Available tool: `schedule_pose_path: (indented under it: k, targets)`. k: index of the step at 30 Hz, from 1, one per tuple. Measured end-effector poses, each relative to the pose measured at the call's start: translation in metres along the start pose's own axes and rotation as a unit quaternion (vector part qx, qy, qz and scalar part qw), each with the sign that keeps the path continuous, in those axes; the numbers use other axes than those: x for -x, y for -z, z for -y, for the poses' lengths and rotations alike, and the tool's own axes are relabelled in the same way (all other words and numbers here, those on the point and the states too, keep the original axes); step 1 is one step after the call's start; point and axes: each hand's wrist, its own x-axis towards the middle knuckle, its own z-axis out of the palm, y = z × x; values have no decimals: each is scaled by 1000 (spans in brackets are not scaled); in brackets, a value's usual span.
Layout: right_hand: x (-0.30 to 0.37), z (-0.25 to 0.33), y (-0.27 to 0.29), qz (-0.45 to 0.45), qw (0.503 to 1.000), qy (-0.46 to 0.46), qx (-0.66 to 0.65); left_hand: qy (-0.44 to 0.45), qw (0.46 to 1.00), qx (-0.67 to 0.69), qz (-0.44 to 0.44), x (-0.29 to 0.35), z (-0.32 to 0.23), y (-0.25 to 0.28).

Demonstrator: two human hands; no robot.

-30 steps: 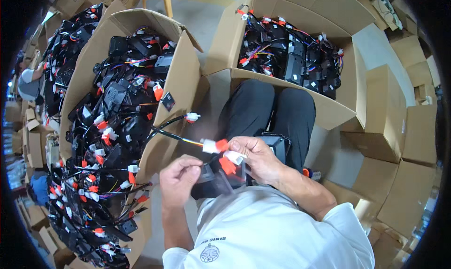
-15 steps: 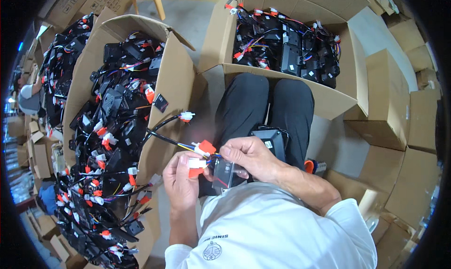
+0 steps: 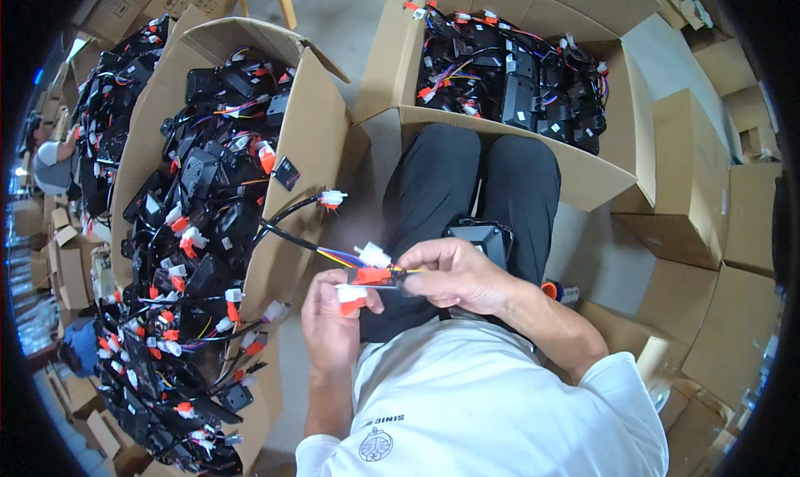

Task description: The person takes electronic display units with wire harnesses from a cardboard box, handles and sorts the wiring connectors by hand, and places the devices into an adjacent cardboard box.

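Note:
My left hand (image 3: 331, 314) is closed around a white wire connector (image 3: 350, 293) with an orange part on it, held above my lap. My right hand (image 3: 462, 275) pinches the wires beside a second connector (image 3: 374, 274), white and orange. Between both hands a thin dark card (image 3: 367, 284) in clear plastic shows nearly edge-on, and the fingers partly hide it. A wire harness (image 3: 292, 242) in black sleeving runs from the connectors to the box at the left, and one branch ends in a white plug (image 3: 333, 199). A black device (image 3: 483, 237) rests on my lap.
At the left, a cardboard box (image 3: 312, 127) is heaped with black devices and wires, which spill over its near side. Another open box (image 3: 517, 148) in front of my knees holds black devices in rows. More cartons (image 3: 675, 177) line the right, near an orange-ended roll (image 3: 560, 292).
The dark card has turned from facing up to nearly edge-on and shifted left and up toward the connectors. My right hand's fingers have moved closer to the left hand.

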Motion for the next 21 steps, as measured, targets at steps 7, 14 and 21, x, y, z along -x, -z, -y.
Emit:
schedule_pose_path:
  k: [7, 14, 21]
  targets:
    - [-5, -8, 6, -26, 999, -13, 28, -74, 948, -305, 54, 8, -20, -2]
    - [-14, -12, 9, 0, 999, -42, -22, -130, 907, -395, 71, -8, -38, -9]
    - [-2, -8, 2, -27, 1000, 3, -8, -207, 850, -470, 120, -26, -40, -36]
